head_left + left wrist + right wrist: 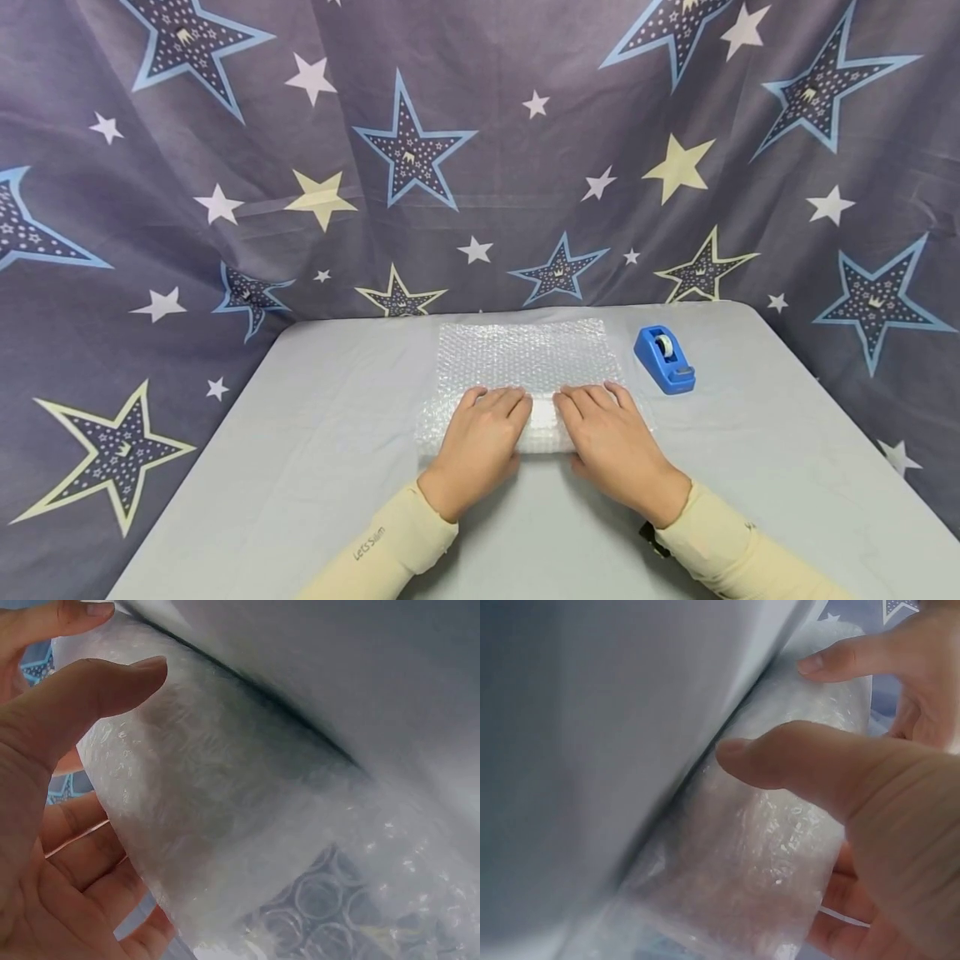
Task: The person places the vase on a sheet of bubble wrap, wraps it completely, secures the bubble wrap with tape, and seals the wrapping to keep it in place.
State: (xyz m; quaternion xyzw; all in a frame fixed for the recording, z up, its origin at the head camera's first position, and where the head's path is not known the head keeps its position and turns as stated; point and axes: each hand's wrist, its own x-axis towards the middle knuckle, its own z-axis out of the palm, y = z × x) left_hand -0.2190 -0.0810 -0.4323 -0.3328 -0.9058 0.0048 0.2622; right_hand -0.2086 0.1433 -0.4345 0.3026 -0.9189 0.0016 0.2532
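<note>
A sheet of clear bubble wrap (525, 354) lies flat on the table, its near part wound into a thick roll (546, 442). Something white shows through the roll between the hands; its kind is hidden by the wrap. My left hand (480, 446) grips the roll's left part, fingers over the top and thumb (112, 686) on the near side. On the right part, my right hand (618, 442) holds it likewise, with its thumb (787, 754) against the bubbly surface. The roll's ends stick out a little past both hands.
A blue tape dispenser (666, 360) with a roll of tape stands right of the bubble wrap. The table (322, 450) has a pale grey cover. Behind and beside it hangs a dark curtain (465, 75) with stars.
</note>
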